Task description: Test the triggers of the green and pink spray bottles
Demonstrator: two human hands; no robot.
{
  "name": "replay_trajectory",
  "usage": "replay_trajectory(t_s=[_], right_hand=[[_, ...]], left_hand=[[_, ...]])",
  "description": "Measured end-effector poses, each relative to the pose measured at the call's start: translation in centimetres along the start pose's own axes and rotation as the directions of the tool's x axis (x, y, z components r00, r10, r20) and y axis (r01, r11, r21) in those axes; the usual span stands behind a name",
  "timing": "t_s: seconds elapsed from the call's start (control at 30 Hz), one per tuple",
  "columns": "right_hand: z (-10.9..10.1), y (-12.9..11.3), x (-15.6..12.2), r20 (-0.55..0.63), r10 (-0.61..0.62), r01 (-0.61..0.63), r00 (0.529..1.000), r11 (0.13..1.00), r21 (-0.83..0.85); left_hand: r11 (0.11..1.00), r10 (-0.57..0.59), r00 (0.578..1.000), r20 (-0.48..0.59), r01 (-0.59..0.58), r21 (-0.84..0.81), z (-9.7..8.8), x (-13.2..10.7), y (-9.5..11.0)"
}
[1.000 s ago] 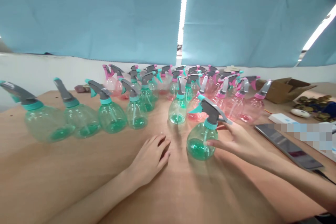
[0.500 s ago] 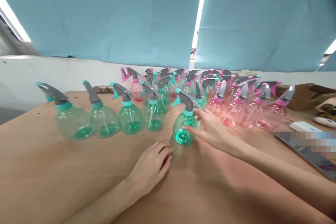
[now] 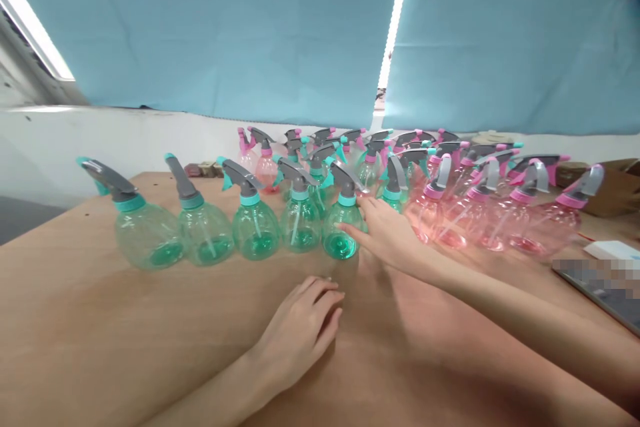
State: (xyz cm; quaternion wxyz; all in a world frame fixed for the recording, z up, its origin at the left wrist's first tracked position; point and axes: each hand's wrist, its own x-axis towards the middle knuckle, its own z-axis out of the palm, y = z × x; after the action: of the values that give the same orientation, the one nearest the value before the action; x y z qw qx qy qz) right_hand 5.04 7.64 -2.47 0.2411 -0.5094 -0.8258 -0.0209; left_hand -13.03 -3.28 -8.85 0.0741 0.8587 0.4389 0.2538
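My right hand (image 3: 389,230) grips a green spray bottle (image 3: 340,232) from its right side, thumb across the front and fingers around the back. The bottle stands upright at the front of the group, its grey trigger head tilted up to the left. On the bare wood nearer to me rests my left hand (image 3: 300,327), holding nothing, its fingers loosely bent and a little apart. To the left of the gripped bottle, another green spray bottle (image 3: 300,223) stands close by. Pink spray bottles (image 3: 460,220) form the right part of the front row.
More green and pink bottles crowd the wooden table (image 3: 165,327) behind the front row. A tablet-like dark device (image 3: 600,293) and a white box (image 3: 613,250) lie at the right. A cardboard box (image 3: 617,190) stands behind them, and a blue curtain (image 3: 250,47) hangs at the back.
My right hand has shifted the green spray bottle away from me, level with the row of green bottles. The left hand stays on the table. The view has turned slightly left.
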Motion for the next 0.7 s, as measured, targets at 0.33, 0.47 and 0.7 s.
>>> replay_trajectory(t_s=[0.33,0.47,0.7], right_hand=[[0.5,0.6,0.9,0.049,0.017,-0.018,0.999,1.0,0.018],[0.6,0.5,0.6,0.039,0.024,-0.025,0.999,0.999,0.044],[-2.3,3.9,-2.9,-0.138,-0.034,0.058,0.99,0.983,0.176]], left_hand=[[0.999,-0.033,0.999,0.032,0.033,-0.003,-0.5,0.3,0.2],[0.999,-0.054,0.998,0.024,0.053,0.011,-0.6,0.5,0.3],[0.998,-0.055,0.998,0.005,0.055,-0.007,-0.7,0.3,0.1]])
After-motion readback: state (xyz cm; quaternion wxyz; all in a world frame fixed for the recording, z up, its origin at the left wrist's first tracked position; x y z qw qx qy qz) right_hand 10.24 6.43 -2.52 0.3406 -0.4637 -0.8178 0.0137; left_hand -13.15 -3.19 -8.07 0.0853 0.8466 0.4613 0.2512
